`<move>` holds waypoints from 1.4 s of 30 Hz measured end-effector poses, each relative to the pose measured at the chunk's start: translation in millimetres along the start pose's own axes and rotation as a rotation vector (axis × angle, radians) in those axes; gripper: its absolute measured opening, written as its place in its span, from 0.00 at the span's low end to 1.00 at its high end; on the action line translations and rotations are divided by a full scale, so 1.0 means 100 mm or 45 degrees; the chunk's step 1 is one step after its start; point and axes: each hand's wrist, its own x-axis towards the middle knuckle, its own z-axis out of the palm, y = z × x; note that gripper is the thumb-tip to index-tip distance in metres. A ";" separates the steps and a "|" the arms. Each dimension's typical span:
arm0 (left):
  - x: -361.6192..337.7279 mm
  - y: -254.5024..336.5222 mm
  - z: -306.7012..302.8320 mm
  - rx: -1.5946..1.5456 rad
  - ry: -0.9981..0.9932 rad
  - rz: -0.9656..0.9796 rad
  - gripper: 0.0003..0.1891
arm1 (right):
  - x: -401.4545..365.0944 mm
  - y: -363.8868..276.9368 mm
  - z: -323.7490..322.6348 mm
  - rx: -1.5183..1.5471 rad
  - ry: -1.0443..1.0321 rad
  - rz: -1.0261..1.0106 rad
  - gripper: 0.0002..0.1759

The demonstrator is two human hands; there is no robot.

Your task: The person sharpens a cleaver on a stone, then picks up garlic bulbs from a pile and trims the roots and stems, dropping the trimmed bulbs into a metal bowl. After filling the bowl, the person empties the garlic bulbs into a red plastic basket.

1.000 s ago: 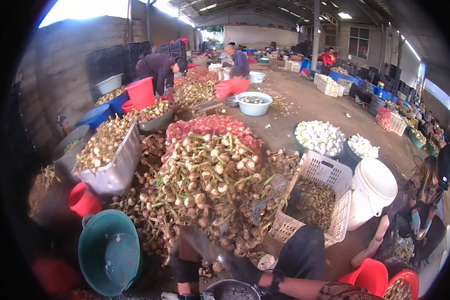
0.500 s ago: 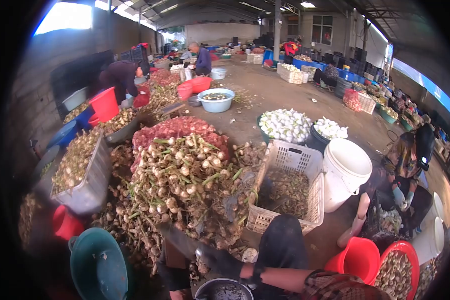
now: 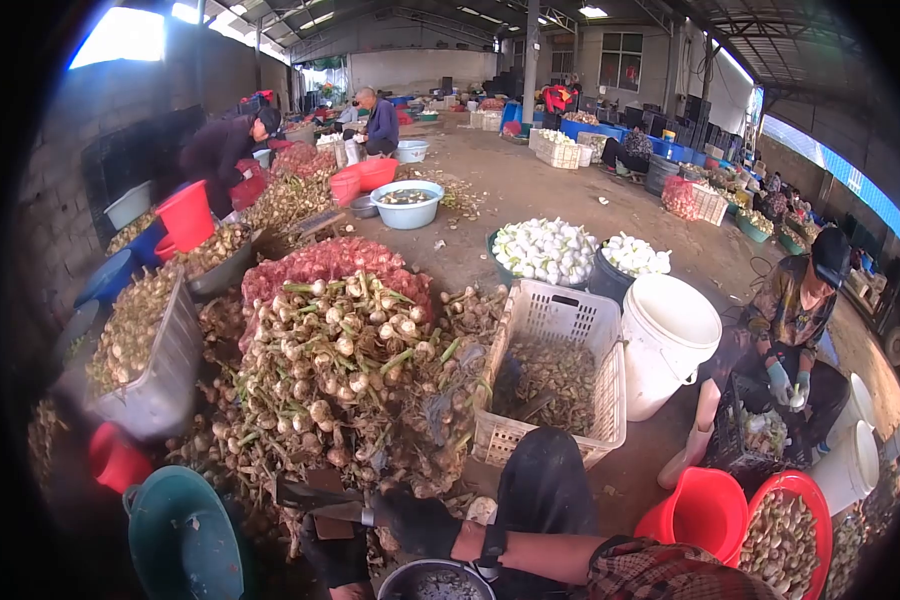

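Evidently, my closed right hand [image 3: 418, 525] holds one knife [image 3: 344, 511] beside one bowl [image 3: 436, 584]. I can't tell whether my left hand [image 3: 333, 550] grips.

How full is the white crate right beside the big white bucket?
The crate is partly full: brown bits lie across its bottom, below bare walls.

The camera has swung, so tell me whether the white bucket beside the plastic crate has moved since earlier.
No: the white bucket stands at the same right-hand side of the plastic crate; only the view shifted.
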 end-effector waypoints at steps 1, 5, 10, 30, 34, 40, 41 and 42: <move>0.03 0.01 -0.10 -0.056 -0.047 -0.001 0.21 | -0.07 0.03 0.10 0.002 -0.003 0.004 0.24; -0.06 0.12 -0.21 0.010 -0.136 0.045 0.21 | -0.31 0.05 0.29 0.176 -0.184 -0.037 0.16; -0.14 0.11 0.03 -0.022 0.127 -0.004 0.19 | -0.12 0.14 0.34 0.200 -0.044 0.034 0.10; -0.03 0.21 0.03 0.189 0.090 0.177 0.19 | -0.17 0.19 0.34 -0.017 -0.233 -0.134 0.17; -0.02 0.14 -0.08 -0.108 0.106 -0.019 0.20 | 0.03 0.06 0.12 0.182 -0.108 0.089 0.17; -0.08 -0.02 0.05 0.232 -0.005 0.079 0.22 | 0.17 0.18 0.08 0.040 -0.173 0.143 0.15; -0.09 0.01 0.08 0.234 -0.003 0.081 0.22 | 0.07 0.10 0.00 0.139 -0.226 0.228 0.14; -0.05 0.10 0.12 0.110 0.053 0.054 0.21 | -0.07 0.14 0.13 0.125 -0.432 0.253 0.14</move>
